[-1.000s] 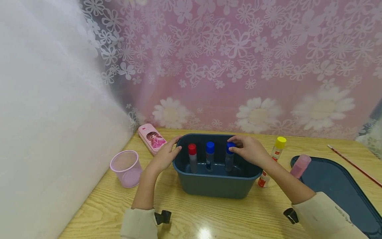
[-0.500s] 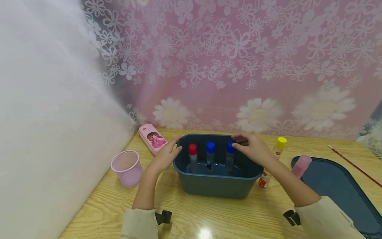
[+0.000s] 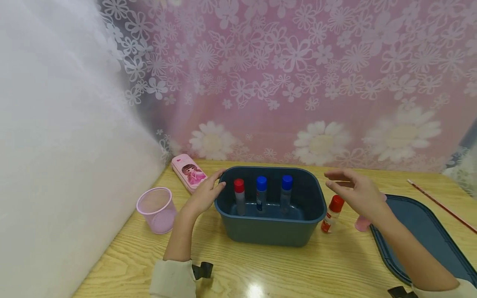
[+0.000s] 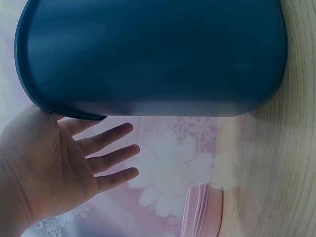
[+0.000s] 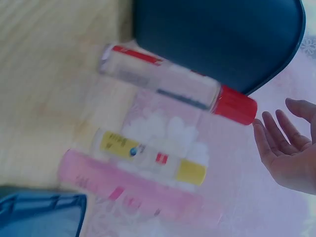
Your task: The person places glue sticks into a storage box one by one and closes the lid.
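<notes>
My left hand rests at the left end of a dark blue bin. In the left wrist view its fingers stretch out below the rim. Inside the bin stand a clear bottle with a red cap and two blue-capped bottles. My right hand holds nothing, fingers apart, above a red-capped bottle just right of the bin. Past that bottle, in the right wrist view, stand a yellow-capped bottle and a pink bottle; the hand hides the yellow one in the head view.
A dark blue lid lies on the wooden table at the right, with a red pencil behind it. Toward the left are a pink mesh cup and a pink pencil case. A flowered curtain hangs behind.
My right hand has left the right blue-capped bottle in the bin and moved right, over the rim, to above the red-capped bottle outside. My left hand has stayed in place.
</notes>
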`<state>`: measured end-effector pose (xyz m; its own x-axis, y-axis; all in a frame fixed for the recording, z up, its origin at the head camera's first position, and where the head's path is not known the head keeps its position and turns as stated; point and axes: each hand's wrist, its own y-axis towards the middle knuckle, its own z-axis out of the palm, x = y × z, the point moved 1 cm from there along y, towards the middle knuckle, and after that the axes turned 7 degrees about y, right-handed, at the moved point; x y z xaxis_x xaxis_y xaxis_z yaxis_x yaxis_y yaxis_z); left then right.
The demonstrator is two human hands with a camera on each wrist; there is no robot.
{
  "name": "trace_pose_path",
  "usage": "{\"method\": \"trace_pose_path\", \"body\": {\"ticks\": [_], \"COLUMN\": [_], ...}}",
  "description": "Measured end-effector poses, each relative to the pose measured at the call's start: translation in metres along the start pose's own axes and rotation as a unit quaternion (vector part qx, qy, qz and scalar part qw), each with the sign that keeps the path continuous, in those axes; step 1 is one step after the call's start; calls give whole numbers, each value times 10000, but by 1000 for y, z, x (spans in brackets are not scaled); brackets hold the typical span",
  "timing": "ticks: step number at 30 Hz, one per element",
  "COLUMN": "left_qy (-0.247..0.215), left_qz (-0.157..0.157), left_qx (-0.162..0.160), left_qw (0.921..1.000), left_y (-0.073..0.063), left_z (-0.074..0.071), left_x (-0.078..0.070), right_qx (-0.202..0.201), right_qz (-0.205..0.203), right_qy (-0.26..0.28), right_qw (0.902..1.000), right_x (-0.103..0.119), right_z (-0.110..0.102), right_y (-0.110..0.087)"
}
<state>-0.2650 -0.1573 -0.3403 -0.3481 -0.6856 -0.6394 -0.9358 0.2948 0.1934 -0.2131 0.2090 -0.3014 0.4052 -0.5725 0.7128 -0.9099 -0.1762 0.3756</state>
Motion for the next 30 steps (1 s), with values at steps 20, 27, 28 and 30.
{"method": "trace_pose_path", "body": {"ticks": [20,27,28,30], "left_qy": [7,27,28,25], "left_qz": [-139,1,2,16], "left_qx": [65,8,15,24], "left_qw": [9999,10000,10000,10000], "left_y": [0,0,0,0], "left_z": [0,0,0,0], "left_x": [2,0,0,0], "right_qx": [29,-96,-110,-178], "right_qz": [-135,-27,-35,-128], "right_qy": [100,-18,-29,-75], "right_qw": [9999,9999,9999,9997], "right_x": [-44,-42,-41,-37], "right_z": [10,10,9,6], "right_y": [-30,-32,-32,-31]}}
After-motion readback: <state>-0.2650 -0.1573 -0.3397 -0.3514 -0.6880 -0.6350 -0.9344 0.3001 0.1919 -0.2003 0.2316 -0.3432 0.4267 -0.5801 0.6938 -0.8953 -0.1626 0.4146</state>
